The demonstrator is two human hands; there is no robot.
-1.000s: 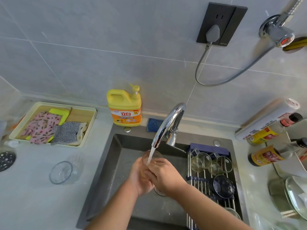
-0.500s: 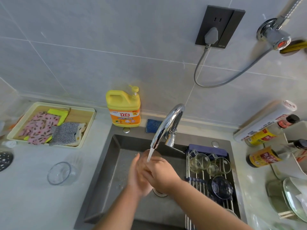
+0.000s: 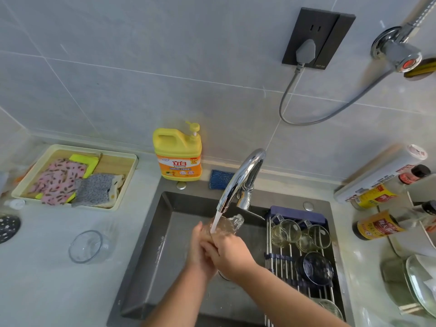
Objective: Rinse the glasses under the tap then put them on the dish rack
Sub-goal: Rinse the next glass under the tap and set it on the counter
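Note:
Over the sink (image 3: 165, 232), both hands hold a clear glass (image 3: 227, 224) under the running chrome tap (image 3: 238, 182). My left hand (image 3: 198, 251) grips its left side and my right hand (image 3: 227, 253) wraps round it from the front. Water splashes out of the glass's mouth, which leans toward the right. The metal dish rack (image 3: 280, 258) lies across the sink's right part and carries two clear glass mugs (image 3: 285, 232) on their sides and a dark glass (image 3: 315, 267). Another clear glass (image 3: 87, 246) lies on the counter to the left.
A yellow detergent bottle (image 3: 178, 154) and a blue scrubber (image 3: 219, 179) stand behind the sink. A tray of cloths (image 3: 70, 177) sits at the left. Sauce bottles (image 3: 377, 226), a white roll (image 3: 379, 173) and glass dishes (image 3: 420, 279) crowd the right counter.
The glass has tipped so its mouth leans right, and water now splashes out of it. Both hands keep hold of it under the stream.

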